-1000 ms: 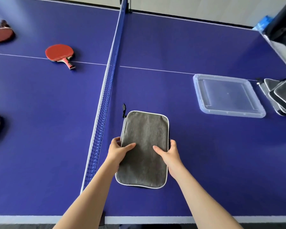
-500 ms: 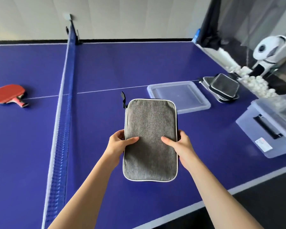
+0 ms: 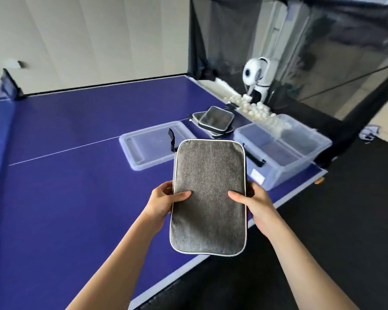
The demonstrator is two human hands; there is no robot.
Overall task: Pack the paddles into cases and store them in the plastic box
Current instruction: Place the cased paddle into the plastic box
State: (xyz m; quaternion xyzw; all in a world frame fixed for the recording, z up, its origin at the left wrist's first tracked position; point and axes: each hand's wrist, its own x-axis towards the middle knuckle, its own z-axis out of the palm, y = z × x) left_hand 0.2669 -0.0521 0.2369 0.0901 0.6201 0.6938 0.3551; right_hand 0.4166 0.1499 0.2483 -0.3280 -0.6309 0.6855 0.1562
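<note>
I hold a grey fabric paddle case with white piping flat in the air above the table's near right edge. My left hand grips its left side and my right hand grips its right side, thumbs on top. A black zipper pull hangs at its far left corner. The clear plastic box stands open at the table's right corner, just beyond the case. Its lid lies flat to the left of it. No paddle is in view.
A stack of more grey cases lies behind the box. A white ball machine and a trough of white balls stand beyond the table's right end, under black netting. The net crosses the blue table at far left.
I lifted the case off the table and carried it rightward toward the plastic box while the view swung right; the paddles on the left went out of view.
</note>
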